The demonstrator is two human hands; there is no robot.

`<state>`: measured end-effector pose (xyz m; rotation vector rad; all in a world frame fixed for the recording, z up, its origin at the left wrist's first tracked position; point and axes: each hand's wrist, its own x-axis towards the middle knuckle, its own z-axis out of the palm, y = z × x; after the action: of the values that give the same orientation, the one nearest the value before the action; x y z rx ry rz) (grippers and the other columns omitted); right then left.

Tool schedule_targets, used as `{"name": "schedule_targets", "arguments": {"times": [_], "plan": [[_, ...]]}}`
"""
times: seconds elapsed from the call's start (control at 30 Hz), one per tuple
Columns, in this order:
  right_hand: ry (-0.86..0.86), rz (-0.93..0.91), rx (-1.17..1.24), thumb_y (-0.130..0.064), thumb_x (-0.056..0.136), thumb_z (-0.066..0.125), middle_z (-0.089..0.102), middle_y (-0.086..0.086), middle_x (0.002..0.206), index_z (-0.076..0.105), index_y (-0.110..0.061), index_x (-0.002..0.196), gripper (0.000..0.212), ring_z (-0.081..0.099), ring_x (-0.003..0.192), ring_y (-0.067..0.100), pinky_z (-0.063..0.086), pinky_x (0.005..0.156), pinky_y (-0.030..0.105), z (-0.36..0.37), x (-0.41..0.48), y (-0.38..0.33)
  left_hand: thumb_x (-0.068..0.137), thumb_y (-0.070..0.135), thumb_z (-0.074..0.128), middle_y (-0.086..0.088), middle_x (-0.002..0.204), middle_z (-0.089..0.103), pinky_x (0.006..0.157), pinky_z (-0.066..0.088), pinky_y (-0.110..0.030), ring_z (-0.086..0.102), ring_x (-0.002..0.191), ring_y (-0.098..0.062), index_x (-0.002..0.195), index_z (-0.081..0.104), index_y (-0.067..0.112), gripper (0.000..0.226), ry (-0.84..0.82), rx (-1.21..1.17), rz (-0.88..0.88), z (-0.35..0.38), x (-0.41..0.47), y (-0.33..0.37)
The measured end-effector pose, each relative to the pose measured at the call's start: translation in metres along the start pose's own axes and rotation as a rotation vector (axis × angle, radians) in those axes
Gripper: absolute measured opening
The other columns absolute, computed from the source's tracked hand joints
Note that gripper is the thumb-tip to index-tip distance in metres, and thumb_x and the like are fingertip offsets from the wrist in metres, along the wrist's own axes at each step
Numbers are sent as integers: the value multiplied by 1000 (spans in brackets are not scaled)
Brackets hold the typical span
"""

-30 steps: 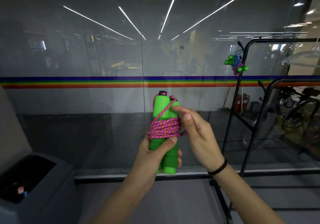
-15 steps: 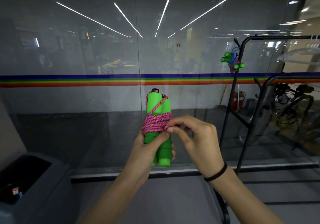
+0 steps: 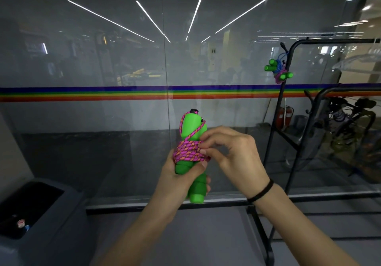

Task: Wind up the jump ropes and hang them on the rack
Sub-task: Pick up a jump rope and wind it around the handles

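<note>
A jump rope (image 3: pixel 191 133) with two green handles held upright side by side has its pink-and-orange cord wound around their middle. My left hand (image 3: pixel 179 175) grips the lower part of the handles. My right hand (image 3: pixel 231 154) pinches the wound cord at its right side with fingertips. A black metal rack (image 3: pixel 288 63) stands to the right. Two wound jump ropes (image 3: pixel 278 73) with green handles hang from a hook at its upper left corner.
A glass wall with a rainbow stripe (image 3: pixel 123 93) fills the view ahead. A grey bin (image 3: pixel 41 214) sits at the lower left. Behind the rack, beyond the glass, are bicycles (image 3: pixel 350 125) and a red extinguisher (image 3: pixel 285 114).
My right hand dropped from the top of the handles to the wound cord and now pinches it. The view shifted slightly, with the rope staying in my left hand.
</note>
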<state>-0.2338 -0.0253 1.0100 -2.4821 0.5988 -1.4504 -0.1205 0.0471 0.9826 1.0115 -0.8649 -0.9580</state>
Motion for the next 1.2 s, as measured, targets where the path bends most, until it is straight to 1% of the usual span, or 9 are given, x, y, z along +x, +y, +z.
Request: {"name": "schedule_targets", "arguments": {"times": [0.1, 0.17, 0.3, 0.4, 0.63, 0.83, 1.03, 1.13, 1.2], "plan": [[-67, -8, -100, -4, 69, 72, 70, 3, 79, 68, -8, 69, 6, 65, 75, 16, 53, 70, 33, 3, 2, 3, 81, 0, 65, -13, 69, 62, 46, 54, -32, 61, 49, -23, 110, 49, 7, 34, 5, 39, 10, -1, 1, -3], [-73, -8, -155, -4, 68, 73, 68, 3, 75, 65, -10, 69, 10, 64, 70, 17, 54, 66, 37, 4, 2, 3, 81, 0, 65, -15, 70, 62, 47, 54, -32, 61, 50, -23, 109, 48, 6, 33, 5, 60, 5, -1, 3, -4], [-69, 12, -177, -6, 66, 75, 69, 3, 79, 66, -12, 81, 19, 65, 72, 18, 56, 69, 34, 4, 3, 2, 82, 2, 65, -16, 71, 63, 47, 54, -33, 62, 50, -24, 109, 48, 7, 32, 6, 75, -12, -3, 5, -4], [-81, -16, -226, -9, 65, 77, 69, 4, 75, 69, -11, 80, 17, 66, 68, 19, 56, 64, 31, 6, 3, 3, 83, 1, 64, -18, 74, 62, 46, 53, -30, 62, 50, -24, 107, 47, 7, 30, 7, 84, -12, -4, 5, -4], [-312, 9, -191, -14, 79, 68, 64, 2, 84, 65, -10, 87, 10, 57, 73, 11, 49, 72, 25, 3, 10, 9, 81, 2, 66, -15, 71, 63, 49, 53, -31, 63, 53, -23, 101, 50, 11, 28, -6, 133, -28, -10, 7, -8], [-370, 28, -240, -16, 79, 65, 55, -4, 81, 63, -11, 85, 9, 55, 73, 13, 48, 71, 29, 7, 9, 10, 81, 2, 66, -16, 74, 64, 48, 53, -31, 64, 55, -24, 101, 49, 10, 28, -22, 150, -74, -13, 7, -11], [-381, -6, -271, -16, 75, 57, 51, 5, 78, 51, -6, 80, 12, 53, 69, 27, 45, 62, 43, 16, 4, 14, 84, 2, 63, -22, 72, 62, 45, 52, -29, 62, 50, -23, 105, 46, 9, 28, -40, 131, -166, -14, 8, -13], [-355, -12, -285, -27, 75, 44, 45, 2, 72, 45, -9, 78, 19, 48, 62, 27, 41, 54, 40, 19, 1, 15, 84, 2, 62, -21, 74, 63, 45, 52, -29, 61, 48, -24, 109, 45, 5, 31, -50, 112, -201, -14, 9, -13], [-346, 7, -270, -22, 76, 48, 44, 1, 71, 39, -14, 77, 12, 45, 59, 25, 37, 53, 36, 19, 2, 16, 84, 3, 63, -21, 78, 65, 46, 52, -30, 62, 50, -24, 112, 45, 4, 33, -54, 101, -200, -14, 9, -13]]}}
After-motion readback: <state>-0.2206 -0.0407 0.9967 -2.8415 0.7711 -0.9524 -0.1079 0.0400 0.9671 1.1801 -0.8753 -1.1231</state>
